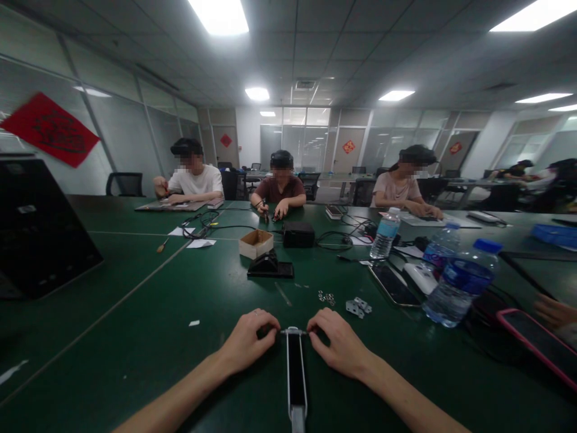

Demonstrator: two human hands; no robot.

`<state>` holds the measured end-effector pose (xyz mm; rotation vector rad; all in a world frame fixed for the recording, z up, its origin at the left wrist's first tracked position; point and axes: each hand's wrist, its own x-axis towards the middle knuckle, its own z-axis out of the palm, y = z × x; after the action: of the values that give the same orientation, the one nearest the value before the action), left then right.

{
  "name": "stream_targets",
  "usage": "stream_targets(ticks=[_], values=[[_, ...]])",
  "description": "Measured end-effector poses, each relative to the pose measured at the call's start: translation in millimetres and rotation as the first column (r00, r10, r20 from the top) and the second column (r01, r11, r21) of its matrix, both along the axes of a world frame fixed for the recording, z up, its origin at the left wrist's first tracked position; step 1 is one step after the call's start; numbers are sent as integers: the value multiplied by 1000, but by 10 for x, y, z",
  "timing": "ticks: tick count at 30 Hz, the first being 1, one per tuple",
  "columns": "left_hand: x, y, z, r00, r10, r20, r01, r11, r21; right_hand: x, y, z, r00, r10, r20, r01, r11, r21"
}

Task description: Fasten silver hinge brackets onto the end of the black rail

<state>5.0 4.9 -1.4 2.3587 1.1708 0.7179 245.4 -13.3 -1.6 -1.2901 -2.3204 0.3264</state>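
A long narrow black bar with a silver frame [296,373] lies on the green table [135,337], pointing away from me. My left hand [249,341] is curled at the left of its far end, fingers pinched against it. My right hand [339,344] is curled at the right of the same end, fingertips pressed to a thin metal pin there. Small screws [326,296] and two small metal brackets [358,307] lie just beyond my right hand.
A black stand [269,266], a cardboard box [256,243] and a black box [298,234] sit mid-table. Water bottles [460,282], phones [394,285] and cables crowd the right. A dark laptop [38,228] stands at left. Three people work at the far side; another person's hand [553,313] shows at right.
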Motion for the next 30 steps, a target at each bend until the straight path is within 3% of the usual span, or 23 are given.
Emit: stream_targets(ticks=[10, 22, 30], values=[[-25, 24, -69, 1000, -17, -13, 17, 1000, -26, -16, -9, 23, 999, 21, 30, -22, 999, 38], [-43, 57, -121, 1000, -19, -1, 19, 999, -33, -13, -19, 33, 1000, 11, 17, -11, 1000, -12], [-17, 18, -48, 1000, 22, 17, -22, 1000, -12, -1, -7, 9, 1000, 21, -1, -21, 1000, -10]])
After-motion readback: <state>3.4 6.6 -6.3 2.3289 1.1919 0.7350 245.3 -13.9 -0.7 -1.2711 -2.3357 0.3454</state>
